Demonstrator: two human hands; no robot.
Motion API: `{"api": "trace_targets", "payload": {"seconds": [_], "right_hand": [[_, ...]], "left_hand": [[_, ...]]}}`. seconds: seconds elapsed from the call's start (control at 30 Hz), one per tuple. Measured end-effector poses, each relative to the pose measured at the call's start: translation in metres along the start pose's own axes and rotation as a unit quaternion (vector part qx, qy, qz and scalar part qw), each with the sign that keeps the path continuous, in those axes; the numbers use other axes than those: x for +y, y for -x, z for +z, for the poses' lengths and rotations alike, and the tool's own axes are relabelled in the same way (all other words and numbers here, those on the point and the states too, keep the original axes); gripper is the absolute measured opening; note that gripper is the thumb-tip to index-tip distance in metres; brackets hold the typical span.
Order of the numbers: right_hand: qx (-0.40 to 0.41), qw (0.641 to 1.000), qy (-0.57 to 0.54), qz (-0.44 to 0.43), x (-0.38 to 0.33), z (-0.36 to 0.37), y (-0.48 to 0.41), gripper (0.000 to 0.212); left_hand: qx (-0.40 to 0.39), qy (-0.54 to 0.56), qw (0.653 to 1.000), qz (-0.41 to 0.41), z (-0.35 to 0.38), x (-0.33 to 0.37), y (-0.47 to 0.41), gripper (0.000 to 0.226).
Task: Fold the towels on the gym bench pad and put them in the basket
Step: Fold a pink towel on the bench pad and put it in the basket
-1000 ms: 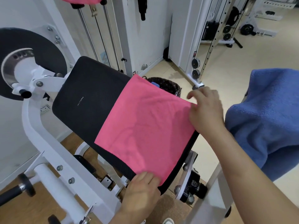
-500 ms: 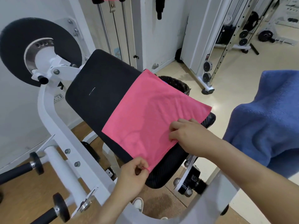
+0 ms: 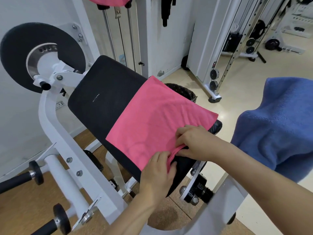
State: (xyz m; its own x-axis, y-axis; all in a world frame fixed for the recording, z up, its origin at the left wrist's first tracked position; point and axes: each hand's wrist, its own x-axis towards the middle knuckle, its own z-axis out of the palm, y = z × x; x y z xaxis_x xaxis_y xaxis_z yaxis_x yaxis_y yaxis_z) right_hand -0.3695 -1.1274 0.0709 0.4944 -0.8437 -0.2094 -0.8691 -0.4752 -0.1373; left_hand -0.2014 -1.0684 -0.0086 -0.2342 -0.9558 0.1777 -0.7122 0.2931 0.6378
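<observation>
A pink towel [image 3: 152, 116] lies spread flat on the near half of the black gym bench pad [image 3: 105, 99]. My left hand [image 3: 157, 173] pinches the towel's near corner at the pad's front edge. My right hand [image 3: 198, 143] grips the bunched near edge just to the right of it, and the two hands are almost touching. A dark woven basket [image 3: 184, 92] stands on the floor behind the pad, mostly hidden by the towel. A blue towel [image 3: 277, 124] hangs in a heap at the right.
The machine's white frame [image 3: 55, 133] and black round roller pad [image 3: 17, 48] stand at the left, with black handles [image 3: 18, 180] low down. Another pink towel [image 3: 108, 0] hangs at the top. Cable machines [image 3: 237, 48] stand behind on the beige floor.
My right hand left the towel's far right corner and came down to the near edge beside my left hand. The near edge is now gathered between both hands.
</observation>
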Motion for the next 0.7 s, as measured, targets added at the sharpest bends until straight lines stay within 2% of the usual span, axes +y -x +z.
{"api": "trace_targets", "payload": {"seconds": [0.07, 0.13, 0.2, 0.3, 0.37, 0.53, 0.63, 0.7], "right_hand": [[0.000, 1.000, -0.006, 0.002, 0.002, -0.002, 0.001, 0.020], [0.015, 0.999, 0.013, 0.029, 0.008, -0.007, 0.006, 0.030], [0.046, 0.993, 0.067, 0.087, 0.016, -0.016, 0.011, 0.034], [0.094, 0.972, 0.111, 0.182, 0.029, -0.031, 0.012, 0.029], [0.119, 0.964, 0.080, 0.222, 0.033, -0.039, 0.008, 0.028], [0.203, 0.940, -0.100, 0.256, 0.031, -0.060, -0.020, 0.029], [0.259, 0.921, -0.136, 0.257, 0.026, -0.069, -0.049, 0.023], [0.290, 0.906, -0.171, 0.255, 0.023, -0.075, -0.072, 0.022]], "left_hand": [[-0.014, 0.058, 0.998, -0.032, -0.006, -0.005, -0.002, 0.008], [-0.022, 0.085, 0.994, -0.058, -0.012, -0.012, 0.003, 0.007], [-0.033, 0.123, 0.986, -0.107, -0.016, -0.020, 0.011, 0.005], [-0.054, 0.205, 0.957, -0.196, -0.026, -0.030, 0.017, 0.006], [-0.061, 0.256, 0.937, -0.229, -0.036, -0.035, 0.013, 0.007], [-0.099, 0.381, 0.879, -0.269, -0.064, -0.056, -0.005, 0.011], [-0.066, 0.405, 0.863, -0.294, -0.078, -0.079, -0.021, 0.008], [-0.037, 0.416, 0.853, -0.312, -0.086, -0.097, -0.033, 0.024]]}}
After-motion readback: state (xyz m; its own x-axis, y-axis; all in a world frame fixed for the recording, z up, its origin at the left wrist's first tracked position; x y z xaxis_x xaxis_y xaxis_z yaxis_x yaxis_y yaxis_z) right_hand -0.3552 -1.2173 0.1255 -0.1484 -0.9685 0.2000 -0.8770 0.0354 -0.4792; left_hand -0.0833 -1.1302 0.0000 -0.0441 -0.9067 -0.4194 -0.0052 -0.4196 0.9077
